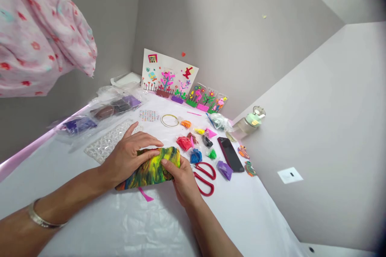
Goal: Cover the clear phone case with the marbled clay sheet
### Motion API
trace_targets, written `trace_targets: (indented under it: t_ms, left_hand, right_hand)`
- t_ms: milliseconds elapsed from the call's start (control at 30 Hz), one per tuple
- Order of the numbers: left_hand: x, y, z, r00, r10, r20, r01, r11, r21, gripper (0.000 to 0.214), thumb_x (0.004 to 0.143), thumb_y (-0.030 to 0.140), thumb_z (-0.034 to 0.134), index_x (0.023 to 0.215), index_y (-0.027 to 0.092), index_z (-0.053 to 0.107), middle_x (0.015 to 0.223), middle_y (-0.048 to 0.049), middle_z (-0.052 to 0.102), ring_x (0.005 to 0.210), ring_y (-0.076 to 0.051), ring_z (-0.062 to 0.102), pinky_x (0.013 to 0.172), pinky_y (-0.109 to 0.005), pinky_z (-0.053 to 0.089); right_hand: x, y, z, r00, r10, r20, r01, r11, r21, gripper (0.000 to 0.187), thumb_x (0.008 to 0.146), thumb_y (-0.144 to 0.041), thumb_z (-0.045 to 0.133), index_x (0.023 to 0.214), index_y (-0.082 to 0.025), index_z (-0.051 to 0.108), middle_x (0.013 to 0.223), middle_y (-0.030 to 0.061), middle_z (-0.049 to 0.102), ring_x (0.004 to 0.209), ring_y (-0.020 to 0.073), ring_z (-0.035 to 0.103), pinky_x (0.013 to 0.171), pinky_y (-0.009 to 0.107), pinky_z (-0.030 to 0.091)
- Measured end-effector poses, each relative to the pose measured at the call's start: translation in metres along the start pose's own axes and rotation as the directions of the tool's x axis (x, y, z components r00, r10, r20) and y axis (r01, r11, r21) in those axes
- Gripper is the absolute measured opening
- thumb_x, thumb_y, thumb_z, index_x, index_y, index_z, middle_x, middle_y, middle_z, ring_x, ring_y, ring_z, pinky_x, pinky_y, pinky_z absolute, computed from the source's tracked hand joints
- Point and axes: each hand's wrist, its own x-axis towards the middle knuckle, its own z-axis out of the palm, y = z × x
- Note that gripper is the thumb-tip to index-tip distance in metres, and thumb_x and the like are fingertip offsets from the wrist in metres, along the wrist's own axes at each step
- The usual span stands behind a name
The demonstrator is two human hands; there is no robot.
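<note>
One marbled slab point(150, 172), gripped between left hand point(129, 153) and right hand point(184, 180), may dent if pressed too hard

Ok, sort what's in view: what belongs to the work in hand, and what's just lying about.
Likely part of the work: swirled yellow-green slab, held by the right hand, with the left hand on it; bagged modelling clay; perhaps the red-handled scissors.

Apparently just about: smartphone; lidded water bottle; gold-coloured bangle; pink floral cloth.
</note>
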Motion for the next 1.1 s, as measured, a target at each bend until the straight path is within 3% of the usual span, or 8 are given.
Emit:
trace_targets:
  t_ms: [100, 233, 433, 633, 1100]
  left_hand:
    - [-0.0005, 0.0025, 0.0006, 0.999, 0.037, 0.001, -0.037, 0.999, 0.039, 0.022, 0.102, 0.027, 0.052, 0.099, 0.024, 0.074, 0.098, 0.0043, 0.078, 0.094, -0.019, 0.071, 0.129, -0.052, 0.009]
    - [-0.0010, 0.0016, 0.0026, 0.988, 0.141, -0.061, -0.136, 0.987, 0.084, 0.019, 0.102, 0.030, 0.057, 0.099, 0.024, 0.074, 0.094, 0.0023, 0.078, 0.088, -0.018, 0.071, 0.128, -0.054, 0.010]
    - [-0.0025, 0.0033, 0.0075, 0.991, 0.122, -0.053, -0.120, 0.991, 0.053, 0.027, 0.104, 0.025, 0.054, 0.128, 0.026, 0.066, 0.098, 0.0006, 0.076, 0.093, -0.017, 0.070, 0.127, -0.054, 0.016]
    - [-0.0023, 0.0038, 0.0071, 0.988, 0.150, -0.024, -0.149, 0.988, 0.042, 0.024, 0.103, 0.022, 0.054, 0.114, 0.026, 0.075, 0.094, 0.0006, 0.074, 0.091, -0.016, 0.069, 0.127, -0.056, 0.013]
    - [-0.0022, 0.0033, 0.0010, 0.938, 0.341, -0.064, -0.312, 0.910, 0.273, 0.021, 0.103, 0.020, 0.053, 0.103, 0.022, 0.074, 0.092, -0.0008, 0.077, 0.091, -0.019, 0.071, 0.126, -0.062, 0.015]
  right_hand:
    - [0.0002, 0.0007, -0.0003, 1.000, 0.008, -0.012, -0.008, 1.000, -0.014, 0.028, 0.072, -0.038, 0.086, 0.087, -0.017, 0.075, 0.076, 0.0008, 0.069, 0.069, 0.0171, 0.060, 0.073, 0.030, 0.049]
    - [0.0007, 0.0019, -0.0010, 1.000, 0.013, -0.010, -0.013, 1.000, -0.016, 0.027, 0.072, -0.038, 0.085, 0.087, -0.017, 0.075, 0.075, 0.0006, 0.067, 0.067, 0.0167, 0.059, 0.072, 0.030, 0.048]
    - [-0.0017, 0.0023, 0.0004, 0.996, 0.052, 0.069, -0.050, 0.998, -0.038, 0.025, 0.074, -0.038, 0.084, 0.087, -0.019, 0.075, 0.075, 0.0002, 0.068, 0.066, 0.0167, 0.060, 0.073, 0.030, 0.049]
    - [-0.0017, 0.0042, 0.0003, 0.995, 0.038, 0.089, -0.034, 0.998, -0.044, 0.026, 0.075, -0.036, 0.085, 0.093, -0.020, 0.077, 0.081, 0.0009, 0.071, 0.072, 0.0174, 0.062, 0.076, 0.029, 0.050]
    - [-0.0002, 0.0039, -0.0006, 0.998, 0.048, 0.036, -0.047, 0.998, -0.034, 0.025, 0.073, -0.037, 0.085, 0.089, -0.019, 0.075, 0.076, -0.0002, 0.068, 0.068, 0.0169, 0.061, 0.072, 0.029, 0.050]
